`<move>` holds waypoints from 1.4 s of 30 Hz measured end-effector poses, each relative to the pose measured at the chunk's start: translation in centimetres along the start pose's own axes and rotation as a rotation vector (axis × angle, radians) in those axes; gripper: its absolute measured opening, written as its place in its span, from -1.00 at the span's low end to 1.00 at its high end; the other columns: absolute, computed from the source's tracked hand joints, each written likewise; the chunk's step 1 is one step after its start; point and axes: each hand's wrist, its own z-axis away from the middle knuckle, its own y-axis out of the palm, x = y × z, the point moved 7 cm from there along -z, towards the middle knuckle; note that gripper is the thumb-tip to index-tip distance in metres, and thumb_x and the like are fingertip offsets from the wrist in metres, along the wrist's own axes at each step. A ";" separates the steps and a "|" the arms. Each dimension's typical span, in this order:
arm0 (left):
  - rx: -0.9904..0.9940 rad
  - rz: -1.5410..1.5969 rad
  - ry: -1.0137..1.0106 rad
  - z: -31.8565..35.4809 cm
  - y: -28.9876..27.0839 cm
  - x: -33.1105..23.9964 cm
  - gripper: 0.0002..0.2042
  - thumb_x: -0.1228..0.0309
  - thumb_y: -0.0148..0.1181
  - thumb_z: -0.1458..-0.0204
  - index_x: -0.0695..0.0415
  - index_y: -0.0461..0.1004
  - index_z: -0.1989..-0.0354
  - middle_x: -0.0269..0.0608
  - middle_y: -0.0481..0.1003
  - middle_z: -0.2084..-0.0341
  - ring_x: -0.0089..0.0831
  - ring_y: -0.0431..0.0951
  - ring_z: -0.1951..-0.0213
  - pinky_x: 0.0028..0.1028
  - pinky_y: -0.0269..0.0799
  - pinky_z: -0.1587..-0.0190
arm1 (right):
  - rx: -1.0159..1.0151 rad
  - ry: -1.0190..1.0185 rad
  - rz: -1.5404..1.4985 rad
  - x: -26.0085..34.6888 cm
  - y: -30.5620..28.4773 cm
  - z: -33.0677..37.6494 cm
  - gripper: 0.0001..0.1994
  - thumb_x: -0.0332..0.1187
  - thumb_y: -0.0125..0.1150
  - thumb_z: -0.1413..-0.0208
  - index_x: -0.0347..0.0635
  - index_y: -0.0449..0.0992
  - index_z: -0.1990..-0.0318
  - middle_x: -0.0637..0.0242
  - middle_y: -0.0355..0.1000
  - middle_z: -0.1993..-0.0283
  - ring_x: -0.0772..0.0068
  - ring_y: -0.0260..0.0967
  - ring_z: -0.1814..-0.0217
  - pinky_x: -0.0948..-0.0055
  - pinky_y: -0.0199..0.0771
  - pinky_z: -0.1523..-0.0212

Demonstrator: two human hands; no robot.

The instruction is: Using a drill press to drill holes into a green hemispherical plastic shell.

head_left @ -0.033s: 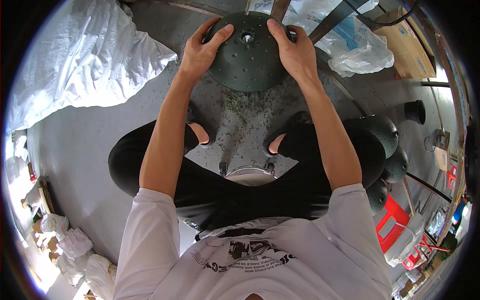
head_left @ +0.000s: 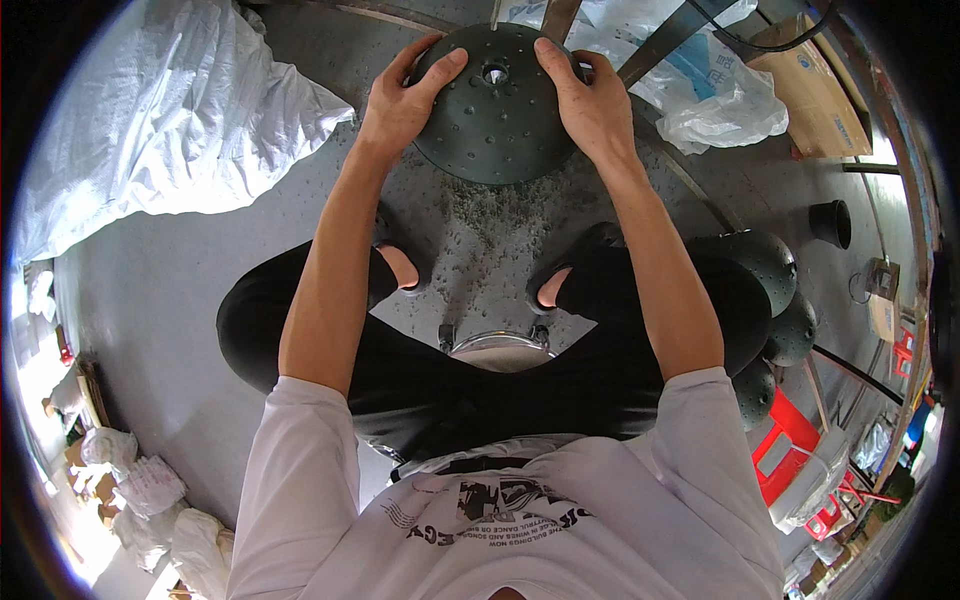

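A dark green dome (head_left: 495, 130), dotted with small holes or dimples and with a larger round hole near its top, is held out in front of me between both hands. My left hand (head_left: 405, 100) grips its left side, thumb on the upper surface and fingers curled over the edge. On the opposite side my right hand (head_left: 590, 95) does the same. A thin light rod (head_left: 495, 14) stands just beyond the dome's far part; whether it touches is unclear. The underside of the dome is hidden.
Dark shavings (head_left: 500, 215) litter the floor below the dome. Several similar domes (head_left: 760, 265) are stacked by my right knee, near a red stool (head_left: 785, 450). A white sheet (head_left: 180, 120) lies far left; plastic bags (head_left: 720, 110), a cardboard box (head_left: 815, 95) and a black cup (head_left: 829, 223) are right.
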 end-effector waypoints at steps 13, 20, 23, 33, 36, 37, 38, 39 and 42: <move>0.007 0.027 -0.027 0.0 -0.4 -0.2 -0.23 -0.08 0.39 -0.03 0.26 0.43 -0.28 0.04 0.54 -0.02 -0.29 0.58 0.00 -0.40 0.46 -0.08 | 0.008 0.000 -0.022 1.4 -0.1 0.7 0.07 0.50 0.19 0.05 -0.55 0.42 -0.18 -0.27 0.54 0.03 -0.14 0.54 -0.10 0.11 0.48 -0.17; 0.009 0.067 -0.040 0.3 -0.1 0.2 -0.22 -0.10 0.38 -0.04 0.24 0.40 -0.31 0.07 0.51 -0.08 -0.26 0.55 -0.05 -0.39 0.42 -0.13 | 0.005 -0.002 0.018 0.6 0.2 0.2 0.09 0.53 0.18 0.07 -0.49 0.40 -0.22 -0.35 0.41 -0.13 -0.21 0.43 -0.21 0.07 0.42 -0.23; 0.012 0.067 -0.046 0.1 -0.3 0.4 -0.22 -0.11 0.37 -0.05 0.23 0.40 -0.31 0.07 0.51 -0.08 -0.26 0.55 -0.05 -0.39 0.42 -0.14 | 0.021 0.010 0.012 0.3 0.5 0.1 0.10 0.54 0.17 0.08 -0.46 0.40 -0.24 -0.35 0.39 -0.14 -0.23 0.42 -0.22 0.06 0.42 -0.23; 0.009 0.021 -0.020 -0.1 -0.2 0.3 -0.21 -0.14 0.36 -0.03 0.21 0.41 -0.30 0.05 0.54 -0.04 -0.27 0.57 -0.03 -0.39 0.45 -0.12 | 0.014 -0.009 0.013 0.5 0.2 0.1 0.09 0.54 0.16 0.06 -0.49 0.42 -0.21 -0.32 0.44 -0.08 -0.19 0.47 -0.17 0.06 0.46 -0.18; 0.006 0.006 -0.023 0.0 -0.3 0.3 -0.22 -0.14 0.36 -0.03 0.20 0.42 -0.30 0.04 0.54 -0.04 -0.27 0.57 -0.03 -0.39 0.45 -0.12 | 0.025 0.006 0.008 0.5 0.4 0.1 0.09 0.54 0.16 0.06 -0.47 0.42 -0.22 -0.32 0.43 -0.09 -0.20 0.46 -0.19 0.06 0.44 -0.19; 0.006 0.006 -0.023 0.1 -0.4 0.2 -0.22 -0.14 0.36 -0.03 0.20 0.42 -0.30 0.04 0.54 -0.04 -0.27 0.57 -0.03 -0.39 0.45 -0.12 | 0.025 0.006 0.008 0.6 0.4 0.1 0.09 0.54 0.16 0.06 -0.47 0.42 -0.22 -0.32 0.43 -0.09 -0.20 0.46 -0.19 0.06 0.44 -0.19; 0.007 0.007 -0.029 0.1 -0.3 0.2 -0.22 -0.14 0.37 -0.02 0.19 0.42 -0.30 0.04 0.54 -0.04 -0.27 0.57 -0.03 -0.39 0.45 -0.12 | 0.017 0.000 0.013 0.8 0.3 0.2 0.09 0.54 0.16 0.06 -0.49 0.42 -0.21 -0.32 0.45 -0.06 -0.18 0.48 -0.16 0.06 0.46 -0.18; 0.009 0.007 -0.035 0.2 -0.3 0.1 -0.22 -0.14 0.37 -0.02 0.19 0.43 -0.30 0.03 0.54 -0.04 -0.28 0.57 -0.03 -0.39 0.45 -0.12 | 0.009 -0.006 0.019 0.9 0.2 0.3 0.09 0.53 0.16 0.06 -0.51 0.42 -0.20 -0.31 0.47 -0.04 -0.17 0.50 -0.14 0.07 0.47 -0.16; 0.002 0.006 -0.064 0.5 -0.3 -0.1 -0.33 -0.04 0.33 -0.13 0.15 0.42 -0.31 -0.12 0.56 -0.01 -0.43 0.52 -0.03 -0.48 0.37 -0.13 | 0.025 0.009 -0.005 1.7 0.0 0.8 0.09 0.52 0.18 0.05 -0.55 0.42 -0.18 -0.28 0.51 0.02 -0.13 0.55 -0.07 0.09 0.50 -0.12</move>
